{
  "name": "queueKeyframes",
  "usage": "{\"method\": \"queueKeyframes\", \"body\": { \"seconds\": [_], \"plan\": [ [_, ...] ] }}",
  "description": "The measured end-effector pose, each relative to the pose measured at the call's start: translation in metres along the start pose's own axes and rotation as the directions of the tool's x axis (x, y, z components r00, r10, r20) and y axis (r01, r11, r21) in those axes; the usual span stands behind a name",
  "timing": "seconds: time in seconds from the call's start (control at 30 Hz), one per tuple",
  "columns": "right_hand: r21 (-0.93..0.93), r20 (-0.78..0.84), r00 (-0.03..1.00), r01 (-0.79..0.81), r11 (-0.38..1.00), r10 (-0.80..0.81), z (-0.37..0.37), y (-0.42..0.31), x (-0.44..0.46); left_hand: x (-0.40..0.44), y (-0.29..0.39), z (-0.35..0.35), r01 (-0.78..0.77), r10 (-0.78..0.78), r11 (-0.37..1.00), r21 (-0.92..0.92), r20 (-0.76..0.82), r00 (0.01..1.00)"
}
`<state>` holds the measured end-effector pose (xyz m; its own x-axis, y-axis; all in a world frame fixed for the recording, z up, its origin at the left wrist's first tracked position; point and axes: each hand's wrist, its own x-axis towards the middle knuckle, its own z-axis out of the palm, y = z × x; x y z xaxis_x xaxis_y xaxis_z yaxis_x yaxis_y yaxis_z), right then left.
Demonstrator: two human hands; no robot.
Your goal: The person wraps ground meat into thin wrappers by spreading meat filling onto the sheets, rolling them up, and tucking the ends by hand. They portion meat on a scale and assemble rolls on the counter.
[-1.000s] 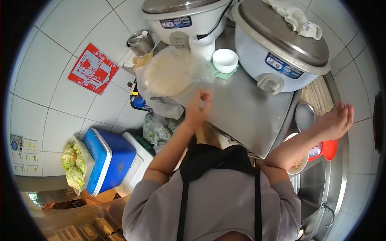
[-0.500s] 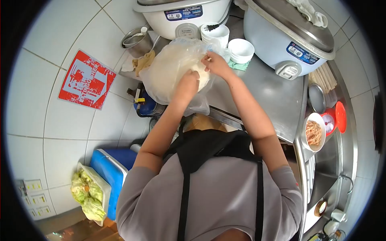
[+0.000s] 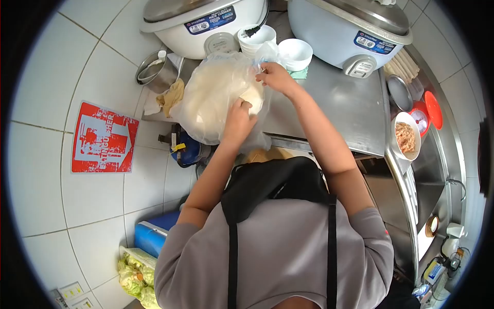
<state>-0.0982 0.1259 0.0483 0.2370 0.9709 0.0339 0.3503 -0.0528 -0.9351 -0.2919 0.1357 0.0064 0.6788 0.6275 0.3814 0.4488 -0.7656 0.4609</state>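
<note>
A large clear plastic bag full of something pale, off-white, whose kind I cannot make out, lies at the left end of the steel counter. My left hand is at its near side, fingers curled and pinching the bag's edge. Just beyond the fingers, a brighter white patch of the contents shows at the bag's opening. My right hand grips the bag's gathered plastic on the right side, thumb and fingers closed together. The two hands are a short distance apart, with the opening between them.
Two rice cookers stand behind the bag. White bowls sit beside it on the steel counter. A metal pot and tan cloth are at left. A bowl of shredded food and a red scale are at right.
The head view has shifted, so the counter things sit higher and further left. My left hand has moved slightly down from the opening, showing more white contents; my right hand keeps hold of the plastic.
</note>
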Motion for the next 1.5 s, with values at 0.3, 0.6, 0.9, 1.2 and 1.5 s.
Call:
{"method": "queueKeyframes", "body": {
  "seconds": [0.3,0.6,0.9,1.2,1.5],
  "plan": [
    [-0.175,0.105,0.988,0.132,0.976,-0.115,0.002,0.005,-0.006,0.002,-0.012,0.002,0.11,-0.103,0.993,-0.04,0.137,0.985],
    [-0.679,-0.009,1.0,-0.028,0.734,0.029,0.03,0.047,-0.003,0.002,-0.021,0.013,0.047,-0.051,0.998,-0.053,-0.072,0.996],
    [-0.293,0.006,0.995,-0.094,0.951,0.101,0.028,0.027,-0.001,0.016,-0.014,0.0,0.22,-0.223,0.967,-0.126,-0.012,0.975],
    [0.483,0.17,0.951,-0.31,0.819,0.259,0.036,0.03,0.004,0.02,-0.056,-0.007,0.513,-0.373,0.601,-0.612,0.353,0.858],
    [0.266,-0.088,0.984,-0.129,0.955,0.158,0.045,0.028,0.01,0.029,-0.039,-0.021,0.59,-0.427,0.421,-0.689,0.423,0.799]
  ]
}}
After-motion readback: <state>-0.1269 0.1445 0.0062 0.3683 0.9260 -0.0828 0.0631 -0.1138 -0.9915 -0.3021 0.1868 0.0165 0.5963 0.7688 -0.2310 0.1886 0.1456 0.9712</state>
